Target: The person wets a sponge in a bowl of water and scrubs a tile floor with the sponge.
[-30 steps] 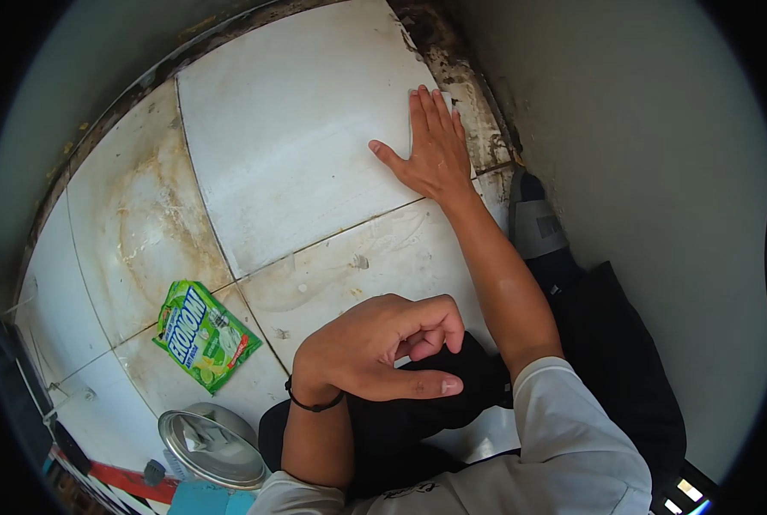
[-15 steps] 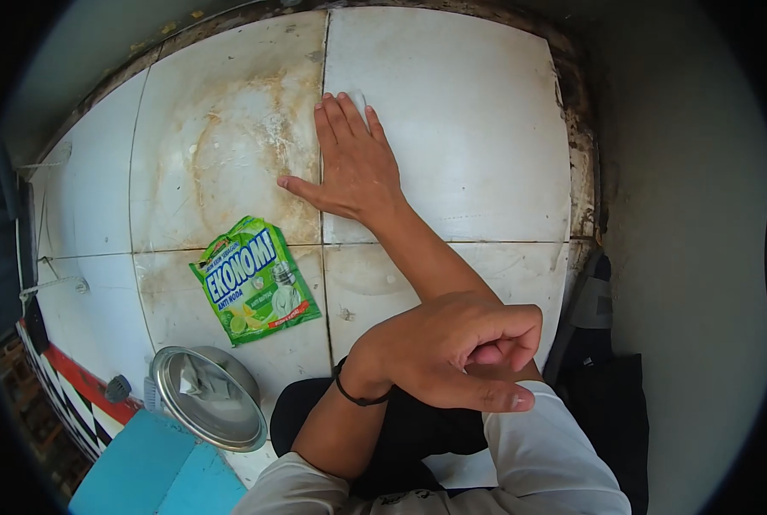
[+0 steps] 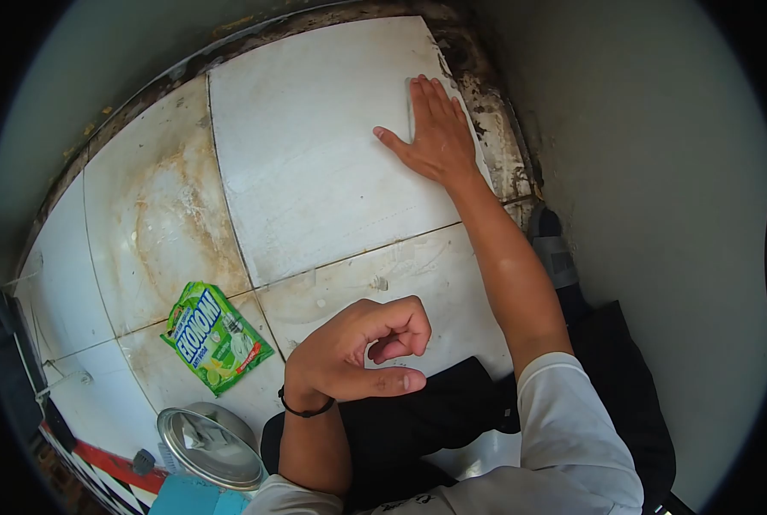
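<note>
Palm down on the large white floor tile (image 3: 315,146), my right hand (image 3: 439,133) lies with its fingers stretched out, close to the tile's broken right edge. Under it, a pale, thin pad (image 3: 411,105) shows as a narrow strip beside the index finger; the hand covers the rest, and its exact kind is unclear. My left hand (image 3: 362,350), a black band at the wrist, hovers over my lap. Its fingers are loosely curled, the thumb stands apart, and nothing is in it. The green Ekonomi soap pouch (image 3: 216,337) lies flat on the tiles to its left.
A round metal bowl (image 3: 220,446) with a crumpled wrapper inside stands at lower left, near a blue surface (image 3: 190,496). Brown stains mark the left tile (image 3: 164,215). A grey wall (image 3: 649,189) rises at right, with a dark sandal (image 3: 557,253) along it.
My right hand has slid right across the white tile with the pale pad under it. My view has turned right, so pouch and bowl appear lower left. My left hand stays curled in the air.
</note>
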`<state>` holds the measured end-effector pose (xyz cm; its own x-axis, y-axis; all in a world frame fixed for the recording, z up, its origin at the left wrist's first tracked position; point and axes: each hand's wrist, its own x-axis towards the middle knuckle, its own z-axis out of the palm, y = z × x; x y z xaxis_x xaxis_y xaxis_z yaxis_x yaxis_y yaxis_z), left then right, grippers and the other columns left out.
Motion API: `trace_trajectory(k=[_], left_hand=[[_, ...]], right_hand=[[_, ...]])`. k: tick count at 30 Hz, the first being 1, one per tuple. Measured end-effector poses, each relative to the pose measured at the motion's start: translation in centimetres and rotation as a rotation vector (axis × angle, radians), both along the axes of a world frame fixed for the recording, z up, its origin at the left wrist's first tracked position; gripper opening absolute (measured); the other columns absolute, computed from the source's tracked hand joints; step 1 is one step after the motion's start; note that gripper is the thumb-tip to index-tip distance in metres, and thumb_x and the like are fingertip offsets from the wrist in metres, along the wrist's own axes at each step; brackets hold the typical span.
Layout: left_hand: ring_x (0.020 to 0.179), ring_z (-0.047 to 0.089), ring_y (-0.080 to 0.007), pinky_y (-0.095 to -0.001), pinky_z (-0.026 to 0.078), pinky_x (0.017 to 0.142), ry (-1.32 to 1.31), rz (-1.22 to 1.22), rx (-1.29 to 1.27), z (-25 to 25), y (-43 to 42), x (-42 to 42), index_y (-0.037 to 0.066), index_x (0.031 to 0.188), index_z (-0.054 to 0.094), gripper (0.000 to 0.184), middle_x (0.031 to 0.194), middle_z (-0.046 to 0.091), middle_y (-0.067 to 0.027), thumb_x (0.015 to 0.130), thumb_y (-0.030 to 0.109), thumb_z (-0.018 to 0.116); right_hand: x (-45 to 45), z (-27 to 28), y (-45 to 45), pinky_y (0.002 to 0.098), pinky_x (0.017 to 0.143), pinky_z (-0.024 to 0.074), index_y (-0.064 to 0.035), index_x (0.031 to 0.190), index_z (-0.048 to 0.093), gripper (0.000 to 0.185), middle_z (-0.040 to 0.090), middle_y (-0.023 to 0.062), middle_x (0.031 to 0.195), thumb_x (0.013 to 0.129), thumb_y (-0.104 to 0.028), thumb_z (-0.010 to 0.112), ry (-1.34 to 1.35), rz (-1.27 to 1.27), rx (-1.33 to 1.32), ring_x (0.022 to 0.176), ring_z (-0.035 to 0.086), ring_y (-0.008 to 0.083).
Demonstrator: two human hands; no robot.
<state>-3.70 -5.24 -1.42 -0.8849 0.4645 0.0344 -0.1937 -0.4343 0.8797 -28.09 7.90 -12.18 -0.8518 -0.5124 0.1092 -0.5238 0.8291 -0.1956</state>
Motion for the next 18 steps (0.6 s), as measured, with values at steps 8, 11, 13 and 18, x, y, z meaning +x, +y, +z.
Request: trace_trajectory(k=[8, 11, 13, 18], left_hand=[[0.058, 0.036, -0.0093, -0.0271, 0.028, 0.055, -0.039, -0.120, -0.091, 1.1, 0.1, -0.3, 0.007, 0.093, 0.054, 0.032, 0.067, 0.040, 0.0042, 0.082, 0.026, 0.078], [0.058, 0.036, -0.0093, -0.0269, 0.028, 0.055, -0.018, -0.115, -0.055, 1.0, -0.5, -0.1, 0.007, 0.094, 0.054, 0.034, 0.068, 0.041, 0.0039, 0.081, 0.026, 0.078], [0.057, 0.035, -0.0094, -0.0274, 0.027, 0.054, 0.014, -0.097, -0.039, 1.1, -1.0, 0.0, 0.006, 0.095, 0.054, 0.035, 0.067, 0.040, 0.0039, 0.082, 0.028, 0.079], [0.057, 0.035, -0.0098, -0.0282, 0.026, 0.054, 0.051, -0.036, 0.048, 0.8, -1.9, 0.4, 0.006, 0.095, 0.053, 0.036, 0.067, 0.041, 0.0033, 0.082, 0.028, 0.079]], right_hand=[[-0.1, -0.4, -2.0, 0.0469, 0.127, 0.0141, 0.0022, 0.157, 0.029, 0.108, 0.028, 0.0173, 0.165, 0.088, -0.079, 0.049, 0.019, -0.019, 0.011, 0.156, 0.018, 0.0303], [1.2, -0.6, -6.5, 0.0465, 0.127, 0.0137, 0.0020, 0.157, 0.029, 0.109, 0.028, 0.0176, 0.165, 0.087, -0.080, 0.048, 0.014, 0.083, -0.015, 0.155, 0.018, 0.0299], [2.6, -1.0, -10.5, 0.0464, 0.127, 0.0137, 0.0019, 0.156, 0.030, 0.109, 0.029, 0.0176, 0.164, 0.087, -0.081, 0.047, 0.016, 0.176, -0.049, 0.155, 0.019, 0.0296], [8.6, -0.8, -19.9, 0.0462, 0.126, 0.0158, 0.0011, 0.157, 0.030, 0.108, 0.031, 0.0168, 0.164, 0.088, -0.081, 0.044, -0.046, 0.419, -0.142, 0.154, 0.023, 0.0295]])
